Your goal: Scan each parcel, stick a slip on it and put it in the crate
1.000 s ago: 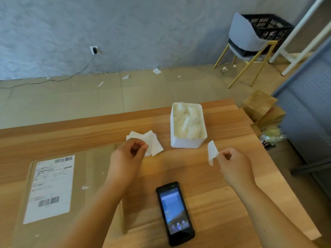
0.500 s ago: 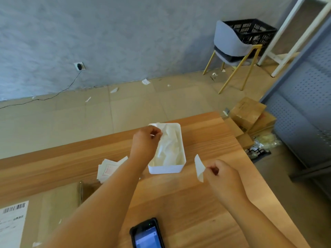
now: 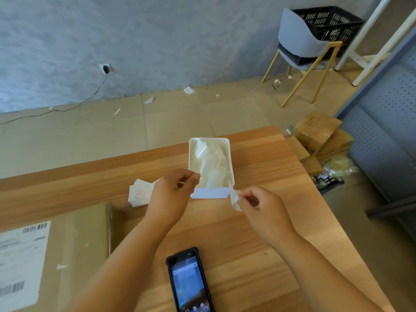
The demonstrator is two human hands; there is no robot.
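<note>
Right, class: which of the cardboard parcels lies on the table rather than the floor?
The flat parcel at lower left, bearing a white barcode label; the other boxes sit piled on the floor beyond the table's right edge.

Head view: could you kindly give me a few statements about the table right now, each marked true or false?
1. The right hand pinches a white slip. True.
2. The scanner lies screen down. False: its lit screen faces up.
3. The white tray is empty. False: it holds crumpled paper.
4. The parcel bears a barcoded label. True.
5. The black crate stands on the table. False: it is across the floor, at the chair.
</note>
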